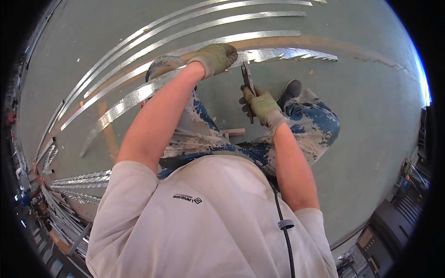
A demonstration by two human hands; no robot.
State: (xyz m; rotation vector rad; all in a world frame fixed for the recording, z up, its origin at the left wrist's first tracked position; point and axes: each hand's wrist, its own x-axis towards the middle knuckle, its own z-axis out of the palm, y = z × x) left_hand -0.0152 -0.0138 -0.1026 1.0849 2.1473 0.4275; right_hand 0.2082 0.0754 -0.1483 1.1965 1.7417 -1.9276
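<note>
My left hand (pixel 218 58), in an olive work glove, is closed on a long shiny sheet-metal strip (pixel 132 97). To the left the strip runs smooth and bends down toward the floor. Right of the hand, its notched end (pixel 296 53) has a row of slanted, pointed tabs along the lower edge. My right hand (pixel 262 104), also gloved, grips the handles of dark metal snips (pixel 248 76). Their jaws point up at the strip's lower edge, just right of my left hand; whether they touch the metal is hard to tell.
Several uncut metal strips (pixel 222 21) lie side by side on the green floor beyond my hands. Notched strips (pixel 81 180) are at the left, near a pile of metal lengths (pixel 65 222). A small wooden piece (pixel 233 132) lies between my legs. Dark equipment (pixel 394 217) stands at right.
</note>
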